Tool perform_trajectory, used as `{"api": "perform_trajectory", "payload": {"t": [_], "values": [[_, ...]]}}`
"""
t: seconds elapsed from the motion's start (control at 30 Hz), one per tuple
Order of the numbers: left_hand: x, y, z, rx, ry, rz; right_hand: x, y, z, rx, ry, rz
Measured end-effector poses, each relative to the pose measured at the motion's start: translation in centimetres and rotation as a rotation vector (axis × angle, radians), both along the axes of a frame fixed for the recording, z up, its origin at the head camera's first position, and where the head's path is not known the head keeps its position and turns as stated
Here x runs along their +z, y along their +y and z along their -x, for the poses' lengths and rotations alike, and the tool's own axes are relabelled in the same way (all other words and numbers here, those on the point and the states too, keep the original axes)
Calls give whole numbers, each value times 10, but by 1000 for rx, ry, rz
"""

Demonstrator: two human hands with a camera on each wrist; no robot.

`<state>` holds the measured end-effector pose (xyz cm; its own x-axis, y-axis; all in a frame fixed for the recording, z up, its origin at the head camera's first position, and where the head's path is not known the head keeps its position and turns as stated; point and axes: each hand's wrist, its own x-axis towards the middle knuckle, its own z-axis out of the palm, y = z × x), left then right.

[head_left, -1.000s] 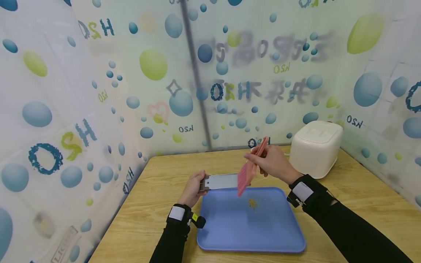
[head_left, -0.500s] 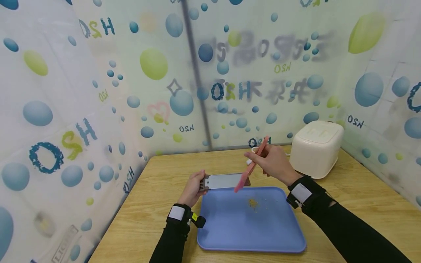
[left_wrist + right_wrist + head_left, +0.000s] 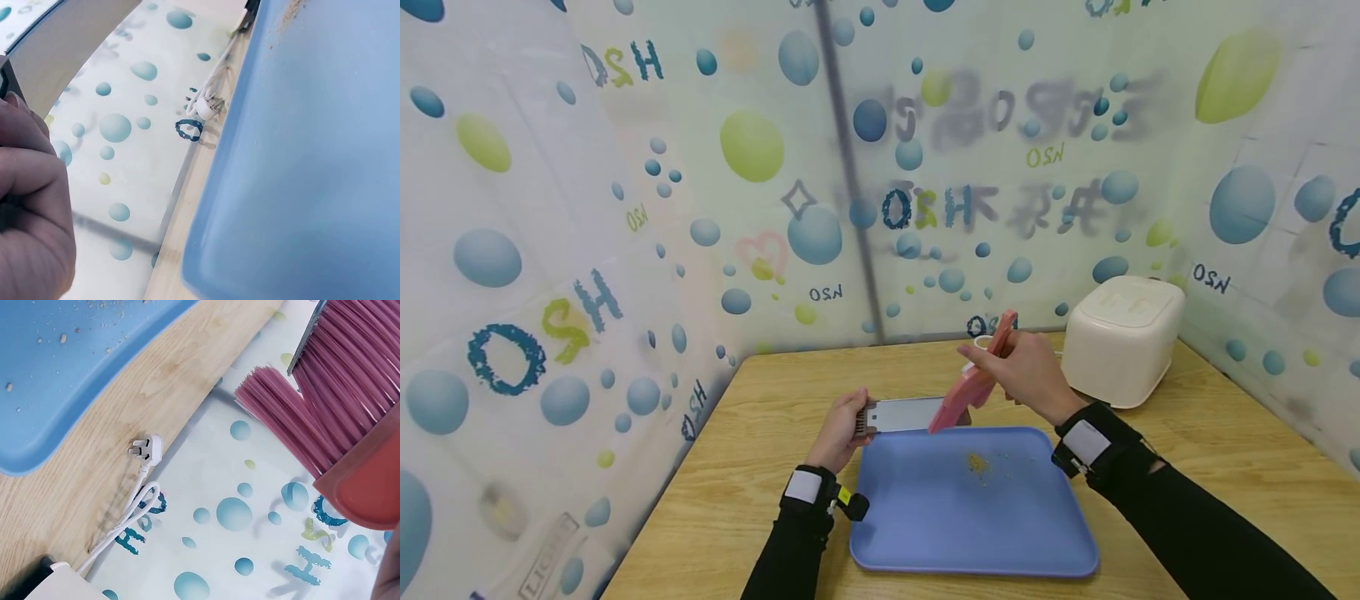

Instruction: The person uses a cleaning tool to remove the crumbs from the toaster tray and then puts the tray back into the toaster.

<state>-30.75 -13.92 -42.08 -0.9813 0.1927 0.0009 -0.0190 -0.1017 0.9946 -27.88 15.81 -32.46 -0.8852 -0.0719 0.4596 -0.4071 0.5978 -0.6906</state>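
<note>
My left hand [image 3: 837, 433] grips the slotted end of a flat metal crumb tray [image 3: 906, 414], held over the far edge of the blue serving tray [image 3: 970, 537]. My right hand [image 3: 1030, 375] pinches the handle of a pink hand brush [image 3: 970, 390], tilted with its head down to the left. In the head view, the brush head overlaps the right part of the crumb tray. The right wrist view shows its bristles [image 3: 337, 381] splayed, with a dark-edged plate, partly cut off, against them. A small heap of crumbs [image 3: 977, 464] lies on the blue tray.
A cream toaster [image 3: 1123, 342] stands at the back right of the wooden table [image 3: 775, 475]. Its white cord and plug [image 3: 147, 450] lie behind the blue tray. Patterned sheets [image 3: 760, 167] hang close at the back and both sides.
The brush head has turned and swung left and slightly up across the crumb tray. A few more specks show beside the crumb heap. My left hand has held still.
</note>
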Motion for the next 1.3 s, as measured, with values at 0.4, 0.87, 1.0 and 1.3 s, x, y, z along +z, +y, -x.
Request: {"api": "perform_trajectory", "payload": {"t": [0.4, 0.87, 1.0, 1.3], "values": [[-2, -1, 2, 4, 5, 8, 1, 1, -4, -4, 2, 48], [-1, -1, 2, 11, -2, 25, 0, 0, -6, -24, -6, 64], [-2, -1, 2, 12, 0, 38, -1, 0, -7, -24, 10, 75], [1, -3, 3, -1, 15, 52, 4, 1, -7, -29, 6, 144]]}}
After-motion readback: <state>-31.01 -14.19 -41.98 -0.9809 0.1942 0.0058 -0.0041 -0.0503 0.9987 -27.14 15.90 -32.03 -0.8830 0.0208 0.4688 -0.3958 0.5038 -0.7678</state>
